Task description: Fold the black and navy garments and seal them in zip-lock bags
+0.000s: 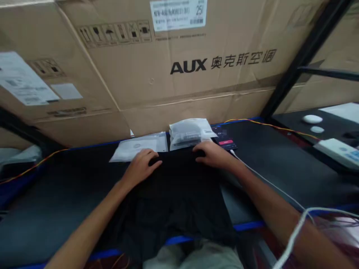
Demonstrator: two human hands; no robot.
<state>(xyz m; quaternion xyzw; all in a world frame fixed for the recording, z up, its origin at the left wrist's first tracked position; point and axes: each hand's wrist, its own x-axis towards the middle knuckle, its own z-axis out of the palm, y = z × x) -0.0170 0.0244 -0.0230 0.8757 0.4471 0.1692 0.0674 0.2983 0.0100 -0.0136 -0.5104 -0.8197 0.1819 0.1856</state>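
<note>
A black cloth [179,186] lies across the dark shelf and hangs over its front edge. My left hand [144,164] is at the cloth's far left corner, thumb and fingers curved around its edge. At the far right corner, my right hand [209,154] holds the edge with bent fingers. Just beyond the cloth sit a flat white plastic bag [137,147] and a plumper white packet [192,130]. The fingertips of both hands are partly lost against the black fabric.
Large cardboard boxes [179,86] stand behind the shelf [269,160]. A phone [226,141] with a white cable [266,179] lies right of the packet. Dark metal posts rise at both sides. A white box [339,151] and round white objects are at far right.
</note>
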